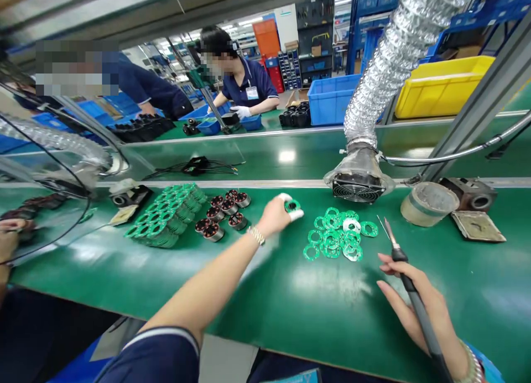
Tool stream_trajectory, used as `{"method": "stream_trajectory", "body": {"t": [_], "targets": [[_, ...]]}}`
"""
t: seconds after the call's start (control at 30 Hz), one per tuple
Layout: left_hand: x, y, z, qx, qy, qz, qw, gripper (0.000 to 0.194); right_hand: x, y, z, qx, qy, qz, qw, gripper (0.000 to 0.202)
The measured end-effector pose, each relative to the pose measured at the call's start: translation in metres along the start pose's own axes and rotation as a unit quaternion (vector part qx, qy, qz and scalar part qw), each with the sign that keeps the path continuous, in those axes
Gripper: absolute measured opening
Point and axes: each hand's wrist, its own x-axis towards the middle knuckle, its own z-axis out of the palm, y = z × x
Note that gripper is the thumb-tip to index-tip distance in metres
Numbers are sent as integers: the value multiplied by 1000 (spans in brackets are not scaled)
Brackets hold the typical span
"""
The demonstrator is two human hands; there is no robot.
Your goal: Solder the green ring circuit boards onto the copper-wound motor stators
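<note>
My left hand point(277, 215), with white covers on its fingertips, grips a green ring-shaped circuit board point(292, 205) above the bench. Just right of it lies a loose pile of similar ring boards point(332, 240). A soldering iron point(409, 278) rests in my right hand point(431, 294), its tip pointing up and away from me; thumb and fingertips are spread apart. Beside the tip a thin wire shows. To the left of my left hand stand several motor stators point(229, 206) with copper-red windings, and farther left neat stacks of green ring boards point(166, 217).
A fume-extractor fan point(357, 187) hangs from a silver duct point(384, 68) over the back edge. At right are a round tub point(429, 204), a soldering-iron stand point(477, 198) and a sponge tray point(479, 226). Two co-workers stand beyond the bench; another person's hand point(12, 234) is at far left.
</note>
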Motion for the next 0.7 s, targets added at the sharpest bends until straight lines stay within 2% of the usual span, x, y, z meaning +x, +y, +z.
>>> {"method": "stream_trajectory", "body": {"t": [0.1,0.17,0.23,0.3,0.4,0.47,0.57,0.7], "targets": [[89,-9,-7,24,28,-40,999,46,0,7,6,-17,-4,19,1000,31],[132,-12,-4,33,36,-66,997,50,0,9,10,-22,-9,18,1000,29],[160,-14,6,41,36,-85,995,54,1,10,12,-22,-15,13,1000,29],[173,-16,18,51,29,-98,994,59,1,11,13,-23,-19,14,999,29],[174,-24,26,71,15,-98,992,70,1,14,13,-34,-19,23,999,28],[165,-36,17,91,11,-83,992,78,1,15,14,-44,-16,15,999,29],[140,-66,-18,129,-2,-82,988,80,0,16,17,-46,-16,-2,999,30],[93,-112,-69,162,-43,-139,976,69,1,12,20,-42,-26,-34,998,30]]}}
